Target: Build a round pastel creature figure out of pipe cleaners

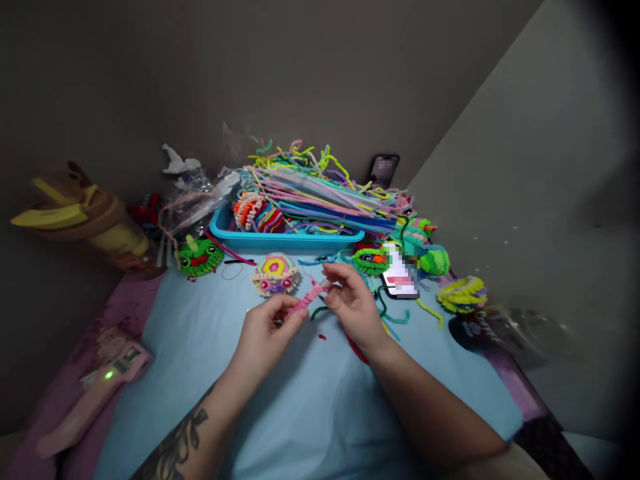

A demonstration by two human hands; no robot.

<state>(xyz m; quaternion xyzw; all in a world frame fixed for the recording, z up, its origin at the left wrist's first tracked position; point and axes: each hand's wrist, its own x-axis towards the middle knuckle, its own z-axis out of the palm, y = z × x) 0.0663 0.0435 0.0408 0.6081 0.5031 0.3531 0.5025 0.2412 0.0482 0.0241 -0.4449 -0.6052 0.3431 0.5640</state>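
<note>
Both my hands meet over the light blue cloth (300, 407) and share a coiled pink pipe cleaner piece (309, 299). My left hand (267, 328) pinches its lower end with curled fingers. My right hand (350, 300) pinches the upper end between thumb and fingertips. Just beyond them lies a round pink, yellow and cream pipe cleaner figure (275, 273). A dark green pipe cleaner (320, 311) and a red one (356, 348) lie beneath my right hand.
A blue tray (285, 238) at the back holds a heap of coloured pipe cleaners (320, 193). Green figures (200, 257) (371, 260), a phone (400, 277) on the cloth, another phone (384, 170) against the wall, a yellow-green figure (463, 295) and a pink device (95, 390) surround the hands.
</note>
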